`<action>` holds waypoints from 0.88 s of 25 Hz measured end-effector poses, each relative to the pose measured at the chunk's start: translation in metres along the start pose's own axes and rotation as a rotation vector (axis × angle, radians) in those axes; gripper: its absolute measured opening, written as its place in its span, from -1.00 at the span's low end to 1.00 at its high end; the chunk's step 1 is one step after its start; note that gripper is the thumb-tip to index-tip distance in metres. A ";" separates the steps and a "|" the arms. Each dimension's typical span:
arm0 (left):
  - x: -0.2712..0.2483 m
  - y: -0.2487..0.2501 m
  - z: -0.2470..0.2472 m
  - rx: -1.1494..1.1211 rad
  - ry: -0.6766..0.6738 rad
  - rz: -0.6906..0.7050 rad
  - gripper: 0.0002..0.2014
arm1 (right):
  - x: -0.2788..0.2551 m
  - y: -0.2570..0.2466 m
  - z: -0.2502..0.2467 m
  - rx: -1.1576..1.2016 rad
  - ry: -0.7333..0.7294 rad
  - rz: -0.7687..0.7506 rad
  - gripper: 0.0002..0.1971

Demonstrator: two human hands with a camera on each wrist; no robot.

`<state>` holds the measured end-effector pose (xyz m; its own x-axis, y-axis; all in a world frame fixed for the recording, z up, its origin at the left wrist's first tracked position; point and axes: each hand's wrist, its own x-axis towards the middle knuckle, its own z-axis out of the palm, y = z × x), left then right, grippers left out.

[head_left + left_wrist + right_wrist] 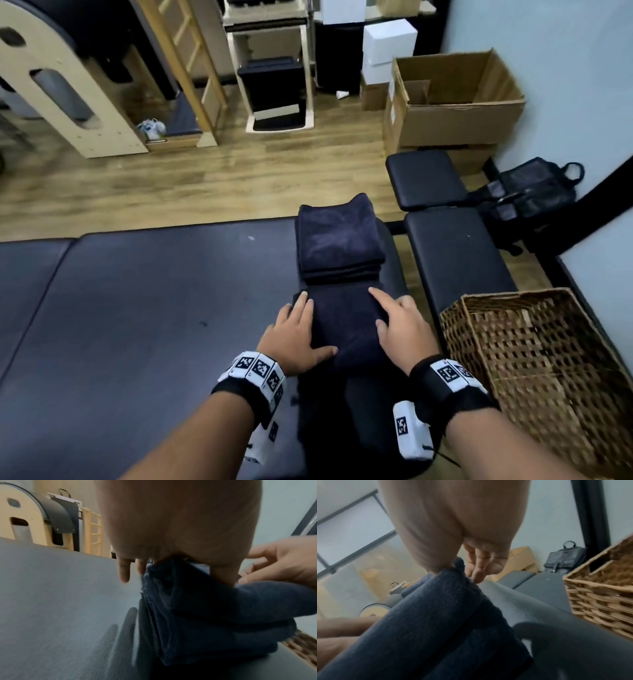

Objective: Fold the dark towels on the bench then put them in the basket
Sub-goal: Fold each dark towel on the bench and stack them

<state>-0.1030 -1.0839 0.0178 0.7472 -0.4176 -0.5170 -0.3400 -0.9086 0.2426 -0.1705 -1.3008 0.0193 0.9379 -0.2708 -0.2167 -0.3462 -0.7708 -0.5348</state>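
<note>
A folded dark towel (346,325) (197,608) (428,615) lies on the right end of the black padded bench (154,308). My left hand (294,335) (180,520) rests on its left edge, fingers straight and thumb across the near part. My right hand (400,325) (462,513) lies on its right side, index finger straight on top and the other fingers bent down over the edge. Just beyond sits a stack of folded dark towels (339,240). The wicker basket (534,359) (599,595) stands to the right with no towel showing in it.
A narrower black bench (452,250) runs between the towels and the basket. Cardboard boxes (455,99) and a black backpack (534,195) sit by the right wall. Wooden equipment (68,85) stands across the floor on the left.
</note>
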 end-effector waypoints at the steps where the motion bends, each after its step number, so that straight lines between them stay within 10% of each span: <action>1: -0.001 -0.001 0.000 -0.060 -0.006 0.014 0.07 | 0.001 0.002 -0.002 -0.014 -0.024 0.032 -0.41; 12: -0.126 -0.078 0.046 -0.377 0.015 -0.081 -0.71 | -0.039 -0.068 0.023 -0.253 -0.335 -0.397 -0.76; 22: -0.383 -0.238 0.234 -0.839 0.163 -0.704 -0.76 | -0.163 -0.218 0.210 -0.584 -1.000 -0.672 -0.68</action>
<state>-0.4420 -0.7090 -0.0343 0.7087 0.2523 -0.6588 0.6391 -0.6251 0.4482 -0.2529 -0.9678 0.0000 0.4155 0.5972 -0.6861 0.4682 -0.7871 -0.4016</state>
